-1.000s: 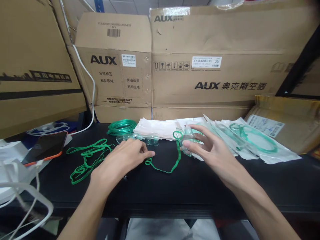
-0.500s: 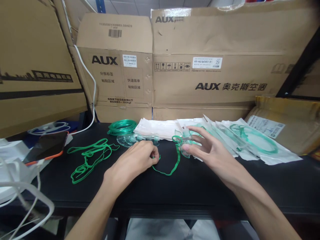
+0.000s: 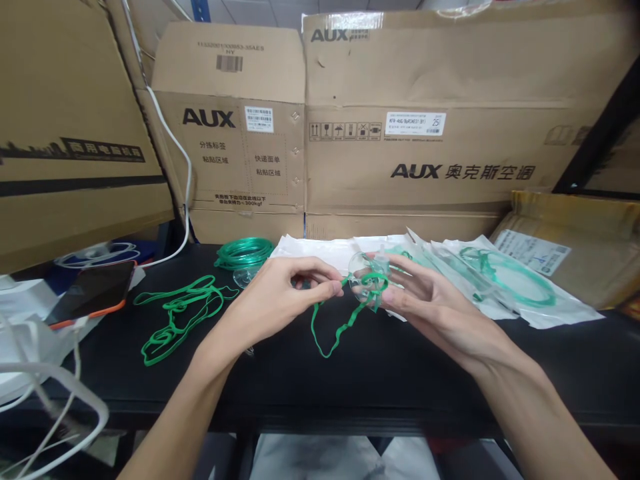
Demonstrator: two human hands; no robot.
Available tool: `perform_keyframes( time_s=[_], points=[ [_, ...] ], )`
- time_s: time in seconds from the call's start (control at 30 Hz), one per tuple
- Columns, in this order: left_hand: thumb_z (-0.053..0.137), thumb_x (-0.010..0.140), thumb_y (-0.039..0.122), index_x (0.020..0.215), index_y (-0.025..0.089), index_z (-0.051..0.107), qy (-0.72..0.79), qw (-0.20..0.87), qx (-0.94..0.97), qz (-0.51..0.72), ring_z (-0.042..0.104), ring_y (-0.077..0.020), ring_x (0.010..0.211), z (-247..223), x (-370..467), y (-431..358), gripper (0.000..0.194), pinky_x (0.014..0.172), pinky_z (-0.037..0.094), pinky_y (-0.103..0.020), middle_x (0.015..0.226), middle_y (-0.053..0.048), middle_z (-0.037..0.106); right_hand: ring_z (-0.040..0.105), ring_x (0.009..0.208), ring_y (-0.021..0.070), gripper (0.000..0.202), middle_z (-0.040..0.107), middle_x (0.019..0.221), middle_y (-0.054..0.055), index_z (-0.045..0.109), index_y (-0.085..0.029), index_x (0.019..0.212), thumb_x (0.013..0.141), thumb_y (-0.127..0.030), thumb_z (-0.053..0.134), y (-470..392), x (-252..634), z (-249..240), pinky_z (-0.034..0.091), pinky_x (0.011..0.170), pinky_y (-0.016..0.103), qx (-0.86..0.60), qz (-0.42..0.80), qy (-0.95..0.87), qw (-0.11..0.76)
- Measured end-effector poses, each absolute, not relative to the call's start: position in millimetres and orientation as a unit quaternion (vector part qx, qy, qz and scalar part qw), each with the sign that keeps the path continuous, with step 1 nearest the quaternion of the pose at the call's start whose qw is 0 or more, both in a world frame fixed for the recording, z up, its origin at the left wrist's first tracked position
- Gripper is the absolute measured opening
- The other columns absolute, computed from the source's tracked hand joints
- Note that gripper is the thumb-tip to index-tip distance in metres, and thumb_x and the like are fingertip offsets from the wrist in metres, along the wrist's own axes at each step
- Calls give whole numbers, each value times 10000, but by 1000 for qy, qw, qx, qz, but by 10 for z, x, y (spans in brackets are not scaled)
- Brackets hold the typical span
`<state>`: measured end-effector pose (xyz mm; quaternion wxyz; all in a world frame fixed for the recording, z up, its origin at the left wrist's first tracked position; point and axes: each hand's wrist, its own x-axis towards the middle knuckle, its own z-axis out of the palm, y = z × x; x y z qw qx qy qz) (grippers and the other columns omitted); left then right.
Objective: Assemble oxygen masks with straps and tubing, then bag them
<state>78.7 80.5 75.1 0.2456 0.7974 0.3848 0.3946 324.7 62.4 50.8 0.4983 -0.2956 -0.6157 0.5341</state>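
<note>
My right hand (image 3: 425, 287) holds a clear plastic oxygen mask (image 3: 359, 265) between thumb and fingers, above the black table (image 3: 320, 393). From the mask a green elastic strap (image 3: 345, 330) hangs in a loop, with a small knot or curl of it lying across the mask's front. My left hand (image 3: 300, 283) pinches the strap's end close to the left side of the mask. Behind my left hand, another clear mask (image 3: 245, 276) is mostly hidden. Several loose green elastic straps (image 3: 183, 308) lie tangled on the left of the table.
A coil of green tubing (image 3: 245, 253) lies at the back. White packages (image 3: 505, 280) with green tubing spread along the back right. A phone (image 3: 97, 291) and white cables are at the left. Cardboard boxes (image 3: 420, 153) stand behind the table.
My left hand has moved up and right with the strap's end, to the mask. The mask has turned in my right hand, which has shifted slightly.
</note>
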Motion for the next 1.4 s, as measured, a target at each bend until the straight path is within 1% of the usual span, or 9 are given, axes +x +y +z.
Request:
perform_keyframes(
  time_s=[0.17, 0.27, 0.67, 0.87, 1.0, 1.1, 1.2, 1.33, 1.4],
  points=[
    [734, 898, 341, 922, 247, 807, 392, 248, 795, 390, 666, -145, 781, 745, 779, 828, 122, 714, 459, -246, 845, 35, 779, 619, 1315, 232, 471, 645, 1446, 18, 680, -373, 1312, 886, -211, 800, 622, 3243, 515, 550, 1034, 313, -308, 533, -610, 499],
    [735, 898, 355, 935, 239, 809, 392, 256, 796, 383, 660, -135, 775, 741, 777, 840, 142, 719, 457, -237, 854, 34, 780, 607, 1325, 239, 521, 647, 1442, 22, 653, -383, 1353, 884, -211, 803, 623, 3240, 518, 537, 1051, 328, -308, 534, -611, 497],
    [740, 895, 339, 959, 236, 810, 398, 263, 787, 391, 667, -137, 780, 735, 756, 830, 140, 711, 456, -229, 829, 32, 774, 568, 1363, 223, 502, 645, 1442, 7, 670, -369, 1329, 877, -196, 807, 611, 3232, 538, 498, 1104, 322, -301, 536, -623, 483],
    [732, 910, 358, 957, 253, 808, 397, 262, 784, 399, 685, -144, 822, 726, 770, 854, 138, 722, 463, -231, 881, 37, 788, 596, 1316, 223, 514, 631, 1443, 21, 645, -348, 1337, 873, -201, 808, 592, 3215, 557, 492, 1103, 342, -300, 543, -624, 476],
    [731, 917, 417, 973, 275, 815, 384, 260, 787, 407, 691, -151, 845, 715, 780, 871, 175, 741, 471, -234, 927, 42, 794, 639, 1237, 208, 447, 678, 1347, 25, 669, -320, 1263, 863, -181, 812, 610, 3193, 542, 516, 1045, 315, -294, 538, -637, 467],
    [724, 926, 424, 973, 284, 822, 378, 251, 793, 407, 697, -152, 862, 703, 783, 876, 177, 757, 472, -231, 933, 52, 802, 677, 1129, 190, 440, 720, 1229, 21, 650, -316, 1250, 870, -146, 794, 631, 3181, 516, 554, 937, 290, -272, 548, -644, 458],
    [721, 934, 407, 970, 296, 820, 380, 214, 804, 405, 695, -144, 879, 686, 784, 872, 153, 775, 462, -225, 949, 73, 804, 681, 1095, 208, 417, 716, 1221, 34, 639, -313, 1257, 896, -136, 746, 635, 3195, 509, 568, 859, 307, -263, 566, -631, 460],
    [694, 960, 396, 992, 306, 807, 374, 158, 817, 409, 687, -133, 868, 675, 798, 849, 149, 775, 452, -226, 979, 89, 800, 644, 1181, 285, 279, 708, 1245, 92, 686, -245, 1237, 972, -249, 598, 621, 3228, 542, 560, 924, 409, -217, 614, -590, 477],
    [702, 958, 375, 993, 295, 799, 367, 138, 823, 411, 688, -133, 870, 675, 819, 833, 131, 784, 456, -227, 977, 85, 795, 635, 1186, 304, 286, 721, 1204, 112, 729, -212, 1173, 1011, -341, 531, 623, 3220, 548, 557, 932, 432, -223, 624, -575, 480]
  ],
)
